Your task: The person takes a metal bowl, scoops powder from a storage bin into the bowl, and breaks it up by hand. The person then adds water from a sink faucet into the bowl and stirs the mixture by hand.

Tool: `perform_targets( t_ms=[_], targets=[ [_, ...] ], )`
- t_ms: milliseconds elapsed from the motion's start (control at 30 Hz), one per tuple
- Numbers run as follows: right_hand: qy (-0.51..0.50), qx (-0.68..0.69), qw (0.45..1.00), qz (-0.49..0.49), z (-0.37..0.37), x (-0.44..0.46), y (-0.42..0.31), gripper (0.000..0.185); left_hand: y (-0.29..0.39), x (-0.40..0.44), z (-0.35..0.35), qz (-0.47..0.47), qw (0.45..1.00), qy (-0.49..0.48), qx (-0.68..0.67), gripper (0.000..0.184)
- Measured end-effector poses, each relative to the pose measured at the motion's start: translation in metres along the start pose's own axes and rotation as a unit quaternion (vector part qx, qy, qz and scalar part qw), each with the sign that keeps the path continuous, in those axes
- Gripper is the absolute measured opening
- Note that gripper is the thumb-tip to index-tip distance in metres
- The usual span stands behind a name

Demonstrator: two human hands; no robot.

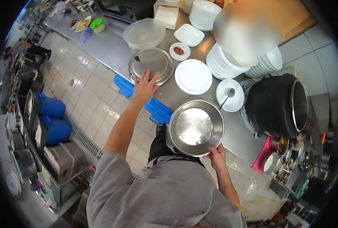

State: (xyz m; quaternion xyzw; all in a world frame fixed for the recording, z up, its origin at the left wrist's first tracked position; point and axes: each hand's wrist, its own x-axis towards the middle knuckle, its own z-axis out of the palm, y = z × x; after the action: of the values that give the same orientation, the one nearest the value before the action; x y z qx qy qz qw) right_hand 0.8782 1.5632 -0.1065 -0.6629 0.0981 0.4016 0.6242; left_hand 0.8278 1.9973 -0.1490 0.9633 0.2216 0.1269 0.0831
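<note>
My right hand [216, 155] grips the near rim of a round stainless steel bowl [193, 127], which is shiny inside and has nothing visible in it. Over the near edge of a round metal pot lid [150, 64] my left hand [146, 85] lies with its fingers spread. The lid has a dark knob and rests on the steel counter; whether my fingers press on it, I cannot tell. To the right of the lid is a flat white plate [193, 76]. A spoon [229, 95] lies on a smaller white plate [233, 102] beyond the bowl.
Stacked white plates [222, 64] and bowls [205, 15] stand at the back. A large black pot [275, 106] stands at the right of the counter [237, 129]. A small dish of red sauce [179, 51] and a translucent tub [144, 34] sit behind the lid. Blue bins [56, 131] line the left.
</note>
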Motion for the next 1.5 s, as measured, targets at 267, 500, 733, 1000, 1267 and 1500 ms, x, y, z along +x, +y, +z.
perform_targets(
  t_ms=[267, 500, 733, 1000, 1267, 1500],
  targets=[
    [0.082, 0.084, 0.993, 0.011, 0.069, 0.004, -0.005, 0.035, -0.075, -0.007, -0.009, 0.064, 0.997, -0.032, -0.029, 0.058],
    [0.104, 0.106, 0.989, 0.006, 0.095, 0.016, -0.012, 0.029, -0.108, 0.005, -0.017, 0.023, 0.996, -0.029, -0.076, 0.057],
    [0.157, 0.138, 0.978, -0.010, 0.105, 0.005, 0.003, 0.031, -0.080, 0.048, -0.003, 0.105, 0.978, 0.099, -0.149, 0.055],
    [0.133, 0.130, 0.982, -0.030, 0.114, 0.009, 0.009, 0.037, 0.012, 0.147, 0.027, -0.095, 0.951, -0.098, -0.278, 0.040],
    [0.150, 0.122, 0.981, -0.021, 0.115, 0.010, 0.009, 0.038, -0.004, 0.142, 0.042, -0.059, 0.923, -0.032, -0.379, 0.016],
    [0.141, 0.109, 0.984, -0.022, 0.106, 0.012, 0.003, 0.028, -0.058, 0.058, -0.067, -0.085, 0.903, 0.053, -0.418, 0.020]
  ],
)
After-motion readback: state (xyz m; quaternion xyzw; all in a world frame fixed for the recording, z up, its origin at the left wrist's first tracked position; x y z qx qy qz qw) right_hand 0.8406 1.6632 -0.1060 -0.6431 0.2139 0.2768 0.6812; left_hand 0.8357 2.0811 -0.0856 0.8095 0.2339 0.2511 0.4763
